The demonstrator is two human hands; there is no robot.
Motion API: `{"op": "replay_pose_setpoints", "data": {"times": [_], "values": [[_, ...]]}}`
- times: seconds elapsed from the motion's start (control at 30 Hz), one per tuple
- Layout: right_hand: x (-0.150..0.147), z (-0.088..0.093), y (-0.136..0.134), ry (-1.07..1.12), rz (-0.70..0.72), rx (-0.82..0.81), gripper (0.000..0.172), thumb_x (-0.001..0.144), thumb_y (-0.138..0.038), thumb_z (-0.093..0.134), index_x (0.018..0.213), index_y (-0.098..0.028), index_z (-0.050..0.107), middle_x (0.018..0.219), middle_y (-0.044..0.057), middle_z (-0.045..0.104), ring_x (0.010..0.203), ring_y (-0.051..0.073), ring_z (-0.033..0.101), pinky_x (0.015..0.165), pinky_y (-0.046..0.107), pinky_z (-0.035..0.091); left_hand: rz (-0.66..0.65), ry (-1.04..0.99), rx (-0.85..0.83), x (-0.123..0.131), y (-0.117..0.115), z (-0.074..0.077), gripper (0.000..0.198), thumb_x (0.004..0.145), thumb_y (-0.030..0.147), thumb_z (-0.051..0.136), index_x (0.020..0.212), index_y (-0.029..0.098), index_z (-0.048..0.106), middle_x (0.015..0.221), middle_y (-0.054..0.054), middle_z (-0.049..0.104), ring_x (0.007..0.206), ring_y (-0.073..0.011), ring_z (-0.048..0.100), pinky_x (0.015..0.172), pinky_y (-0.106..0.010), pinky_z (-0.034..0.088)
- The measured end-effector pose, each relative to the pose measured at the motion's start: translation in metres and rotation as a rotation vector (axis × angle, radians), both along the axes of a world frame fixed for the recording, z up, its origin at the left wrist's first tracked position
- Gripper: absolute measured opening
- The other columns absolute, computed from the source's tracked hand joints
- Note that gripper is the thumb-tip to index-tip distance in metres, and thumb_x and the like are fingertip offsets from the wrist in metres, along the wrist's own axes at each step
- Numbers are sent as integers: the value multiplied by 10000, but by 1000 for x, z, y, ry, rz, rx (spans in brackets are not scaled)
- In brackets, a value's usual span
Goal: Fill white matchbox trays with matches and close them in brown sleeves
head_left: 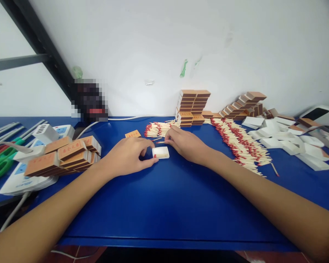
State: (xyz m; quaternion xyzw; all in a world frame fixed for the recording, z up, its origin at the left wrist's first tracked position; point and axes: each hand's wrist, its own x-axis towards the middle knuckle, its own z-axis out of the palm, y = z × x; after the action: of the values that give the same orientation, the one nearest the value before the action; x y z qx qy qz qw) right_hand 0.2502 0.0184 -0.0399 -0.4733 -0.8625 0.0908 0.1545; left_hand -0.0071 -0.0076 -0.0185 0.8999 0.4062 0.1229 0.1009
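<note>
A small white matchbox tray lies on the blue table, with a few red-headed matches inside. My left hand steadies its left end between thumb and forefinger. Just above the tray, my right hand is closed in a pinch on a match whose red head points left. Behind my fingers spreads a small heap of matches, partly covered by my right hand. An orange matchbox sleeve lies beyond my left hand.
Matchboxes are stacked on the power strip at left, near green-handled scissors. A matchbox tower stands by the wall. A long pile of matches and loose white trays lie at right.
</note>
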Motion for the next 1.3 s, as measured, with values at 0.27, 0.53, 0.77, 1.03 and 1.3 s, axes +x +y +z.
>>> {"op": "replay_pose_setpoints", "data": {"times": [0.27, 0.53, 0.77, 1.03, 1.3], "values": [[-10, 11, -29, -89, 115, 94, 133, 1113, -203, 533, 1045, -183, 644, 1104, 97, 657, 885, 205, 632, 715, 317, 426, 68, -2, 10, 2, -1, 1, 264, 941, 468, 733, 1013, 216, 765, 756, 1, 696, 689, -182, 625, 625, -316, 380], [-8, -7, -3, 158, 65, 87, 155, 1091, -227, 578, 1181, -200, 701, 1090, 76, 658, 954, 212, 632, 846, 331, 465, 52, 20, -7, 2, -1, 4, 283, 958, 482, 719, 1032, 212, 761, 764, 2, 696, 674, -175, 607, 618, -315, 381], [-7, -17, 8, 163, 43, 46, 80, 1072, -249, 622, 1065, -218, 696, 1036, 53, 632, 902, 201, 604, 808, 316, 440, 42, 33, -19, 3, -2, 4, 302, 975, 501, 701, 1039, 212, 759, 774, -5, 698, 671, -177, 603, 611, -318, 374], [-10, -4, 1, 23, -21, -16, 113, 1102, -214, 546, 1045, -199, 642, 1118, 82, 652, 892, 203, 603, 749, 320, 406, 49, 36, -24, 3, -2, 5, 293, 970, 492, 709, 1039, 211, 756, 769, -6, 692, 677, -185, 609, 619, -320, 375], [0, -3, -4, 65, 37, 66, 86, 1090, -247, 604, 1161, -220, 643, 1155, 78, 651, 927, 209, 638, 790, 319, 451, 46, 20, -12, 3, -2, 5, 277, 965, 476, 716, 1016, 207, 757, 756, -2, 693, 670, -176, 606, 615, -315, 371]]}}
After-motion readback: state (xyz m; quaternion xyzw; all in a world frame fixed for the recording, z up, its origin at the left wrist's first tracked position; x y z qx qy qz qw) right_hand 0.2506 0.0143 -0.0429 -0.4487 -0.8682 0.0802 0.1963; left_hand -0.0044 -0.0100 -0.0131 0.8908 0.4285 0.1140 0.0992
